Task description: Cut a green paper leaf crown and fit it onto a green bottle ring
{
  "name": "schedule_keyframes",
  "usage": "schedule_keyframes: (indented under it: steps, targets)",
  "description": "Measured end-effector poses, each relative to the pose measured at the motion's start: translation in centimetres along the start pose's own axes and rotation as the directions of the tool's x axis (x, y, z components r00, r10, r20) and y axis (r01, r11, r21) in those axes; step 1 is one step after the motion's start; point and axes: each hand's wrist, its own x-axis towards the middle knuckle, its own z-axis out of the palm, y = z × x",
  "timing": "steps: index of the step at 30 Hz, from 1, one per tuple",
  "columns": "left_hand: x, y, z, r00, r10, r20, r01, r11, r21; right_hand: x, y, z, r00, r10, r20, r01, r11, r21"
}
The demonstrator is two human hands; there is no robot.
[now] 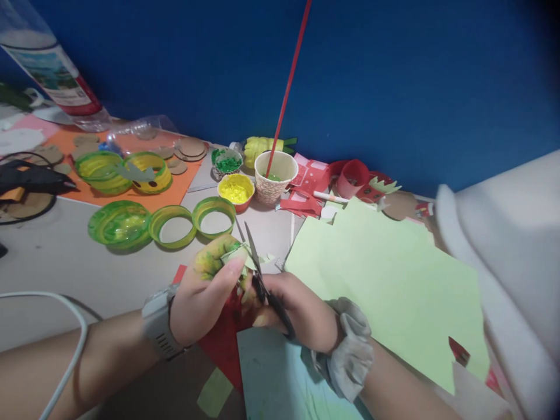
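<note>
My left hand (pixel 207 291), stained green and yellow, pinches a small piece of pale green paper (pixel 251 261) between thumb and fingers. Black scissors (pixel 258 271) are gripped in my right hand (pixel 301 306), their blades pointing up and slightly apart beside the paper. Under my hands lie a red sheet (pixel 225 356) and a pale blue sheet (pixel 271 373). A large pale green sheet (pixel 394 274) with a notched edge spreads out on the right. Green and yellow painted plastic rings (pixel 172 226) stand just beyond my left hand.
A paper cup (pixel 276 186) holds a red stick, beside cups of yellow paint (pixel 236 191) and green paint (pixel 226 163). Behind is a blue partition (pixel 371 87). A hot glue gun (pixel 32 178), an orange sheet (pixel 170 195), a bottle (pixel 56 76) and a white cable (pixel 81 326) are left.
</note>
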Motion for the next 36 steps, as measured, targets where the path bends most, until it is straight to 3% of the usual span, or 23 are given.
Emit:
schedule_keyframes:
  steps: [3,7,13,16,19,21,25,31,36]
  targets:
    - [-0.1,0.5,0.2,0.999,-0.033,-0.001,0.033,0.999,0.005,0.0,-0.1,0.0,1.0,0.011,-0.002,-0.011,1.0,0.024]
    - [0.1,1.3,0.5,1.0,0.006,-0.024,-0.005,1.0,0.008,-0.1,-0.3,0.0,1.0,-0.002,0.024,0.003,1.0,-0.012]
    - [0.3,1.5,0.7,0.974,0.089,-0.209,-0.092,0.996,-0.004,-0.3,-0.5,-0.1,0.999,0.003,0.037,-0.002,1.0,-0.031]
    - [0.2,1.5,0.6,0.981,0.061,-0.183,-0.075,0.995,-0.072,-0.2,-0.3,0.2,1.0,-0.017,0.003,0.017,0.998,0.052]
    - [-0.2,2.3,0.4,0.994,0.006,-0.112,-0.021,0.992,-0.128,-0.1,0.1,0.8,0.99,-0.059,-0.128,0.091,0.961,0.262]
    - [-0.7,3.0,0.0,1.0,-0.014,-0.026,0.013,0.999,-0.05,0.0,0.4,1.1,0.98,-0.06,-0.191,0.124,0.931,0.344]
    - [-1.4,4.1,-1.3,0.99,0.0,0.138,-0.032,0.972,0.234,0.1,0.7,1.4,0.971,-0.062,-0.232,0.15,0.91,0.386]
    - [-1.0,3.1,-1.6,0.993,0.036,0.11,-0.067,0.954,0.293,0.1,0.6,1.3,0.97,-0.099,-0.22,0.179,0.908,0.379]
    - [-0.5,1.7,-0.8,0.996,0.066,-0.058,-0.054,0.981,0.189,0.1,-0.1,1.0,0.97,-0.199,-0.142,0.235,0.917,0.322]
